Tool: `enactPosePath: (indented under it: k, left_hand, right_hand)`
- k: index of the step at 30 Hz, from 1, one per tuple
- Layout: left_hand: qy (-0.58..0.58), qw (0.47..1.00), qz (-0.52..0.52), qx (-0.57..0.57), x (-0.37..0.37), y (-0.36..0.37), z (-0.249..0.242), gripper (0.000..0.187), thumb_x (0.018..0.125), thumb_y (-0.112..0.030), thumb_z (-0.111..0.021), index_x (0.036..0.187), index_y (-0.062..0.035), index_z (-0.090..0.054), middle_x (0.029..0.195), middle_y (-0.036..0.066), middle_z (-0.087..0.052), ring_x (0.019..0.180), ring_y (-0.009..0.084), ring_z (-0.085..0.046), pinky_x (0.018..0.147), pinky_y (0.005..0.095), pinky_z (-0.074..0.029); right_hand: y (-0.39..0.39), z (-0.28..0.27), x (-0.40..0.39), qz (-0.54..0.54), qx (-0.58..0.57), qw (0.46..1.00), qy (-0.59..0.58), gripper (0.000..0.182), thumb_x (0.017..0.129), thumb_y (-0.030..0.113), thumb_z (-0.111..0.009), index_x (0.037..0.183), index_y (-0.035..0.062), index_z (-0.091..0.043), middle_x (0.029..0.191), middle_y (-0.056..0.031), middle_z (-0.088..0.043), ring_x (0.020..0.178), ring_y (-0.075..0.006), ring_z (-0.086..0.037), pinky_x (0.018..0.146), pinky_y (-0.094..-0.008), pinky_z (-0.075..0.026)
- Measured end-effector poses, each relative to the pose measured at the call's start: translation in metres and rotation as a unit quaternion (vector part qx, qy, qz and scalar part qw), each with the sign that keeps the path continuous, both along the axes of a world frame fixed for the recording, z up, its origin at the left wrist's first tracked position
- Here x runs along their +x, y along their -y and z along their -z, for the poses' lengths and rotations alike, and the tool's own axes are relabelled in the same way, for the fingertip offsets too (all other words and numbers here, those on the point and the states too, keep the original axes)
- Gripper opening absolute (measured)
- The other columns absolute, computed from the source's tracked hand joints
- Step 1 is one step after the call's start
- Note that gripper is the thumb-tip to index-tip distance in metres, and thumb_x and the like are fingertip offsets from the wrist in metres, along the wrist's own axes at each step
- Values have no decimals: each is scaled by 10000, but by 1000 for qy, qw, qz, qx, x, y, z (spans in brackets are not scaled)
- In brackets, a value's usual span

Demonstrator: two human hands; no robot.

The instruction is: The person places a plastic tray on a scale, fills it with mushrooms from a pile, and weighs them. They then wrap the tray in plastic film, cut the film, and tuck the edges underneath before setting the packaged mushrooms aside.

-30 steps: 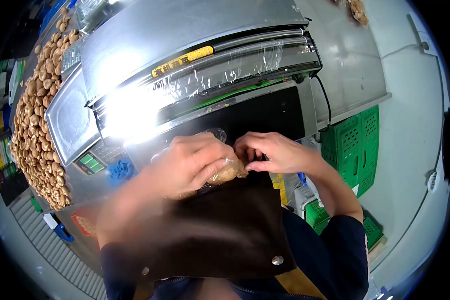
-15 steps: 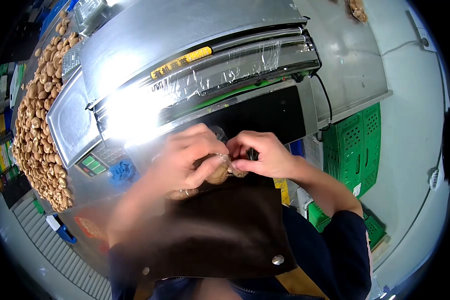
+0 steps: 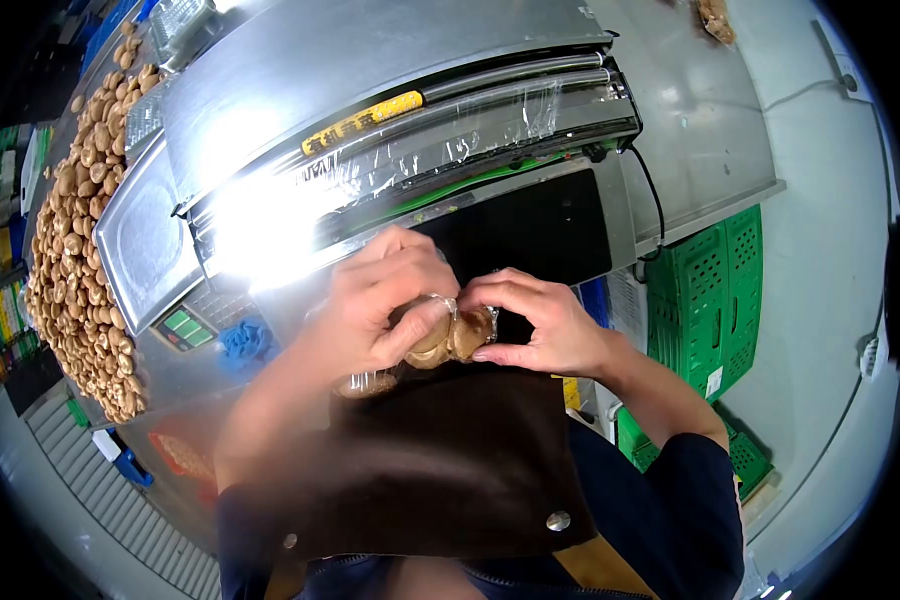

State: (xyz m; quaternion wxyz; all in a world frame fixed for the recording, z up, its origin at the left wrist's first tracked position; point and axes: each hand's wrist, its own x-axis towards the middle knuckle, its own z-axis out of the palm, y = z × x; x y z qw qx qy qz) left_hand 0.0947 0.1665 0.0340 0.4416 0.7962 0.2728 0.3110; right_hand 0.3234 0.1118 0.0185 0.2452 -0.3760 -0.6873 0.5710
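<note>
Apron [image 3: 430, 465], dark brown and leathery, lies nearest; just past it, film-wrapped round brown mushrooms [image 3: 467, 335] lie in a row slanting up rightward, the left hand [image 3: 395, 298] holding their middle, the right hand [image 3: 558, 325] curved around their right end. That right grip is wider than half a second ago; beyond stretches a flat black plate [image 3: 540, 230].

Scale [image 3: 145, 235] on L side, green display showing, w/ scrunched blue cloth [image 3: 247, 345] just beside its keypad; clear plastic trays [image 3: 180, 25] up top L. Over on R, bare steel table [image 3: 705, 135] w/ black cable [image 3: 658, 200] hanging nr its edge. Green crate [image 3: 705, 300] w/ holes stands just past table's btm edge, another [image 3: 750, 465] lower down; socket [image 3: 850, 85] far R.
</note>
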Motion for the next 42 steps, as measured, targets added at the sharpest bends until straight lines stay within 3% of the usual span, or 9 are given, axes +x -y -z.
enactPosePath:
  k: [7, 10, 13, 14, 17, 26, 30, 37, 42]
  left_hand:
    - [-81, 958, 121, -248, 19, 5, -15, 120, 978, -169, -462, 995, -51, -450, 1142, 195, -600, 911, 335, -632, 773, 375, -511]
    - [-140, 959, 103, -226, 10, 11, 10, 154, 997, -203, -422, 1019, -50, -423, 1164, 192, -591, 922, 346, -637, 771, 380, -517]
    - [-205, 927, 109, -293, 9, 5, 6, 192, 1003, -233, -409, 1035, -45, -420, 1174, 188, -585, 958, 356, -633, 795, 383, -518]
    - [-144, 959, 62, -234, 9, 13, 16, 200, 986, -221, -430, 1052, -32, -439, 817, 194, -611, 762, 409, -611, 651, 437, -472]
    - [-137, 934, 71, -321, 5, 10, 14, 224, 1004, -260, -407, 1039, -40, -429, 1134, 153, -622, 1017, 298, -631, 844, 382, -500]
    - [-26, 933, 63, -354, 2, 6, 6, 238, 1000, -271, -434, 975, -34, -453, 1190, 171, -600, 944, 191, -596, 834, 316, -466]
    - [18, 938, 65, -341, 1, 8, 15, 196, 993, -232, -451, 958, -39, -462, 1183, 202, -587, 1009, 217, -586, 894, 335, -452]
    - [235, 869, 2, -436, -4, 15, 15, 130, 971, -155, -492, 973, -25, -493, 1115, 232, -582, 1064, 282, -588, 917, 409, -479]
    - [131, 946, 18, -294, -3, 11, 20, 130, 976, -117, -474, 1013, 2, -512, 995, 199, -636, 872, 226, -650, 794, 348, -522]
  right_hand:
    - [23, 21, -21, 63, -224, 950, -210, 414, 799, 41, -707, 1174, 7, -534, 1133, -98, -541, 1024, -208, -617, 888, -314, -526]
    - [24, 25, -17, 15, -20, 999, -23, 435, 797, 134, -730, 1174, 22, -542, 1164, -110, -542, 1027, -237, -605, 867, -327, -515]
    - [26, 23, -1, 60, 20, 997, -35, 396, 797, 125, -703, 1168, 89, -568, 1231, -92, -518, 1105, -235, -557, 901, -328, -480]
    - [25, 17, 2, 65, 44, 997, -18, 422, 729, 19, -709, 1126, 57, -572, 1180, -113, -532, 1097, -255, -547, 898, -340, -479]
    - [30, 24, 12, -10, 52, 996, 78, 468, 721, 51, -724, 1155, 75, -550, 1214, -104, -502, 1076, -271, -564, 885, -357, -499]
    - [39, 37, -27, 176, -24, 983, 45, 480, 649, 189, -818, 1060, 123, -580, 1002, -36, -538, 662, -151, -617, 621, -287, -532]
    - [30, 17, -29, 147, -18, 976, 162, 460, 667, 224, -796, 1070, 142, -590, 1043, -25, -536, 701, -164, -629, 631, -297, -538]
    - [27, 30, -21, 119, 208, 969, 52, 455, 678, 155, -774, 1100, 105, -612, 1104, -58, -566, 847, -236, -642, 704, -313, -553]
    - [14, 21, -9, 44, 129, 990, 37, 455, 717, 167, -772, 1127, 67, -603, 1105, -82, -576, 848, -241, -646, 714, -317, -554]
